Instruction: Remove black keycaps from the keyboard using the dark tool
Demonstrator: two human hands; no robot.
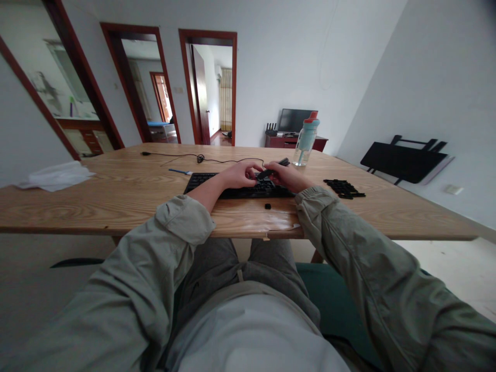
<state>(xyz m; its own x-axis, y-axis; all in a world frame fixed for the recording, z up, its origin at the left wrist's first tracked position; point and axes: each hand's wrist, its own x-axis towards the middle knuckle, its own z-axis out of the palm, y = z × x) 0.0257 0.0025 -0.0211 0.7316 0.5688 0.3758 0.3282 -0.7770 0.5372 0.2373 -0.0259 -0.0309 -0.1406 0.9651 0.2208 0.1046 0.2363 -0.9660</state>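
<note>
On my feed, left arm [155, 268] and right arm [360, 253] reach forward and converge.
I see the left hand [241, 174] palm-down, fingers curled; the right hand [289, 175], just beside it, is closed in a grip.

On brown wooden table [387, 214]: black oblong plastic keyboard [248, 193], small black block [267, 206] at near side, clear cylindrical bottle [304, 148] far right.

No text, brand, number or sign can be read. Any marks on the keyboard [251, 193] are too small to be made out, as are any on the loose keycaps [344, 188]. No lettering can be told on the bottle [306, 140] or on the dark screen [293, 120].
</note>
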